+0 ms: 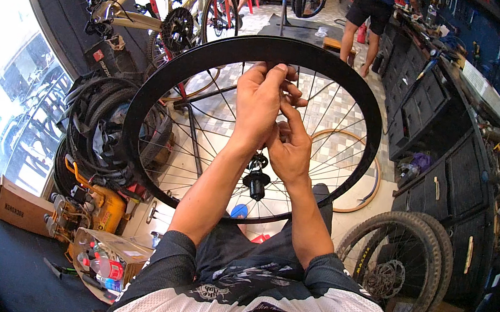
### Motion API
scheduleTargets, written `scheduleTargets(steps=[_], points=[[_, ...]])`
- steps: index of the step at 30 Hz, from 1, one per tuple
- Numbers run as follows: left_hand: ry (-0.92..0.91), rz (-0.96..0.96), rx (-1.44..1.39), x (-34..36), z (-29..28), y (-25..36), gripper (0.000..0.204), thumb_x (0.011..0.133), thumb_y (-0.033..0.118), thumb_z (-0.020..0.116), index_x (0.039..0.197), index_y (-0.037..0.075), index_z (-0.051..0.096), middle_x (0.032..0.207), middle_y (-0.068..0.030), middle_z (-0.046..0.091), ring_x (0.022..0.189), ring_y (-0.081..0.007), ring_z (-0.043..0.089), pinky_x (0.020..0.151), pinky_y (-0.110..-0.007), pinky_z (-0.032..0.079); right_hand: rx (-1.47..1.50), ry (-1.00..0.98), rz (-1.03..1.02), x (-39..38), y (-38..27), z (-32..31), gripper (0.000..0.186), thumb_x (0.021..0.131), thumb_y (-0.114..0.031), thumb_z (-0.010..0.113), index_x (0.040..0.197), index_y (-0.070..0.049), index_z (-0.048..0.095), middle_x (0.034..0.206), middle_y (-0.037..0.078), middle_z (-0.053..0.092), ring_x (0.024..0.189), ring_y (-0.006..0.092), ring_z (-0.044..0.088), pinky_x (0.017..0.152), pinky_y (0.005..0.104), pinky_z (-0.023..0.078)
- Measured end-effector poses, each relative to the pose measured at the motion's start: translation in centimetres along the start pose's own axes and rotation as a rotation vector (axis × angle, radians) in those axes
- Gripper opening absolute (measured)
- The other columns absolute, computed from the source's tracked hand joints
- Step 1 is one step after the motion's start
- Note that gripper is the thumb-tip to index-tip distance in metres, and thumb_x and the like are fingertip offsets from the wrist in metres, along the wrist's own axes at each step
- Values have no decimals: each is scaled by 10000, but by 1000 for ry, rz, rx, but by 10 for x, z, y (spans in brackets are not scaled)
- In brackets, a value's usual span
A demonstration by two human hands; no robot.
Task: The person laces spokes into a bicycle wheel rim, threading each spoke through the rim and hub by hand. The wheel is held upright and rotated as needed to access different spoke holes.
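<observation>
A bicycle wheel with a deep black rim (262, 46) and thin black spokes stands out in front of me, its near side over my lap. Its black hub (255, 183) with the freehub body shows just below my hands. Inside the rim, toward its far side, my left hand (260, 103) is closed, with its fingers curled among the spokes. My right hand (290, 151) touches it from below right, thumb and fingers pinched together. The hands overlap and hide whatever small thing lies between the fingers, possibly a spoke.
Dark tyres (103, 121) are heaped at left, above a yellow compressor (105, 206) and a cardboard box of bottles (109, 257). Two knobby wheels (397, 271) lean at right beside black drawers (429, 176). Bicycles (133, 13) and a person in shorts (369, 21) are farther off.
</observation>
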State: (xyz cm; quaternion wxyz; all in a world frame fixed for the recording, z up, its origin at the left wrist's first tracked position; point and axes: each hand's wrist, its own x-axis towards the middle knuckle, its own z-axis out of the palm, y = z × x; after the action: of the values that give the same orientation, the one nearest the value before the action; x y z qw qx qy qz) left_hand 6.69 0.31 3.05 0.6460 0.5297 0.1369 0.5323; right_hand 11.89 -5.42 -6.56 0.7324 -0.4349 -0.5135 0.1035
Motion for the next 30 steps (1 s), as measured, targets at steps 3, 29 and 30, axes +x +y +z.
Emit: scheduleTargets(steps=[3,29,30], points=[[-28,-15,27,0,0,1,218,1033,165,584,992,-50,579,818,-124,653,634,-200,666,605,-344,623,-4,13,-15,0,1,1,498,926,10,643,1410,-84,567,761,119,700,733,158,731,661,315,556],[52,103,69,7,1,-10,172,1012,119,631,1018,-29,544,820,-112,638,660,-188,669,617,-342,630,-68,-7,48,4,3,0,507,922,-31,684,1409,-87,554,789,172,712,785,267,775,689,369,574],[59,81,83,7,1,-9,173,1014,122,629,1017,-31,549,823,-112,639,662,-186,670,618,-341,630,-75,-8,39,5,3,-1,511,921,-29,685,1411,-89,553,791,173,713,791,268,776,690,369,574]])
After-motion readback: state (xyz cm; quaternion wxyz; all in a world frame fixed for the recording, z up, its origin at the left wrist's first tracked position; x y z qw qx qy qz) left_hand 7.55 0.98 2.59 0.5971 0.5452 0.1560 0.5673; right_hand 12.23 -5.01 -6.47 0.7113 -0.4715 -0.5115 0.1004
